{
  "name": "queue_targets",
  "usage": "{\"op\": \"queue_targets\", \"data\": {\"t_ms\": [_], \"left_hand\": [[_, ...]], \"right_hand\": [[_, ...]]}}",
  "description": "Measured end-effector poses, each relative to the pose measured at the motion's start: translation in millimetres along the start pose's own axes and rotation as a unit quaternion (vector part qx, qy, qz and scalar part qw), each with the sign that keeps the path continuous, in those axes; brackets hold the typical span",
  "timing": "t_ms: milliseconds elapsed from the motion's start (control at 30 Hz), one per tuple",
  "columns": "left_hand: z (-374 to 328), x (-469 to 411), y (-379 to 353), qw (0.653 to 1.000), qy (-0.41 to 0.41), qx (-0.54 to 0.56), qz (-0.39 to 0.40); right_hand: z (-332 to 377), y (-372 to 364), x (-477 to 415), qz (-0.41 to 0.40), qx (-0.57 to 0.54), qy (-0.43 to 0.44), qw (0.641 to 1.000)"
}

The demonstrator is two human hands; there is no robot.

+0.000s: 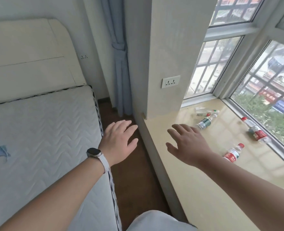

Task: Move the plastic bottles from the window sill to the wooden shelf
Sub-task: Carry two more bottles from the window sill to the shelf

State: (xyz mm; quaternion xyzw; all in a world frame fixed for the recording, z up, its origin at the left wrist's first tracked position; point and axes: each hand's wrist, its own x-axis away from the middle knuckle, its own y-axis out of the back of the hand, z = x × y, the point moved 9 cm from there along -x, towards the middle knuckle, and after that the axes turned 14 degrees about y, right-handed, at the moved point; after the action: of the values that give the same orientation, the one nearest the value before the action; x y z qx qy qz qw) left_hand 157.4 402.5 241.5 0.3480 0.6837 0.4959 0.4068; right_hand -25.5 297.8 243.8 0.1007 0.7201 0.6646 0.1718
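Head view: left hand [118, 140], right hand [188, 144] spread empty; bottles [232, 153] lie on window sill [204, 189] near mattress [46, 130].

Mattress [42, 130] is on my left, window sill [196, 189] on my right, with a strip of floor [134, 172] between them. Lying on the sill: the near bottle [232, 153] just past my right hand [188, 144], the window-side bottle [254, 130] further out by the window [263, 90], and the two far bottles [206, 121] side by side at the far end, below the wall socket [170, 81]. My left hand [119, 142] hangs over the floor. The curtain [121, 72] is in the far corner.
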Motion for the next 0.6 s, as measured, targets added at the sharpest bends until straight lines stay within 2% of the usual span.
{"op": "queue_targets", "data": {"t_ms": [300, 600], "left_hand": [[17.8, -79.5, -21.0, 0.999, -0.014, 0.021, 0.022], [-54.3, -179.1, -36.4, 0.996, -0.088, 0.011, 0.014]], "right_hand": [[-51.0, -2.6, -44.6, 0.003, 0.012, -0.049, 0.999], [-140.6, -19.3, -76.7, -0.005, -0.005, -0.105, 0.994]]}}
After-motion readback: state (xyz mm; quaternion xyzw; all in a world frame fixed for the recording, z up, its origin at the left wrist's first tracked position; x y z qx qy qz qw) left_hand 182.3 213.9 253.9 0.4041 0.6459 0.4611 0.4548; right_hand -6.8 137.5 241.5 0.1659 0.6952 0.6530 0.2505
